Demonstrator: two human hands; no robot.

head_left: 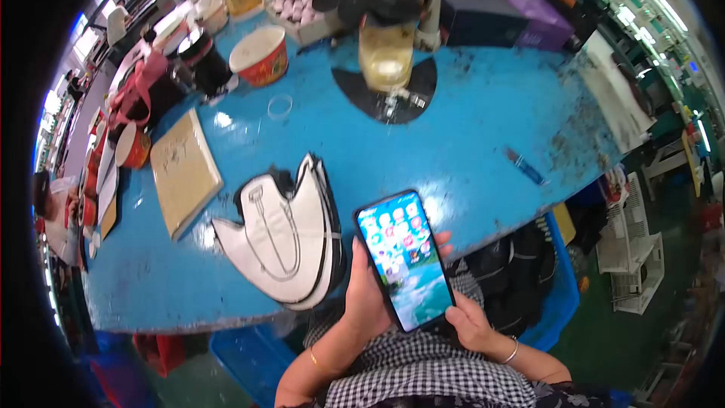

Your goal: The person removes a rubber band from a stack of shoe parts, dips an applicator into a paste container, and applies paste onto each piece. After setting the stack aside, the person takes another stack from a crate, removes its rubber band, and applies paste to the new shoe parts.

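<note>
A lit smartphone (406, 263) with app icons on its screen is held upright-tilted at the table's front edge. My left hand (368, 293) wraps round its left side, and fingertips show past the right edge. At the lower right corner my right hand (470, 323) grips the phone, its thumb at the screen's edge. Just left of the phone lies a stack of white cut pieces (281, 245) with black edges and stitched lines, looking like shoe uppers. The phone hides part of my fingers.
The blue table (445, 132) bears a tan notebook (185, 170), a red paper bowl (259, 57), a jar (387, 57) on a black piece, and a blue cutter-like tool (526, 166). Boxes (483, 11) stand behind. A blue bin (563, 279) with dark pieces sits below the edge.
</note>
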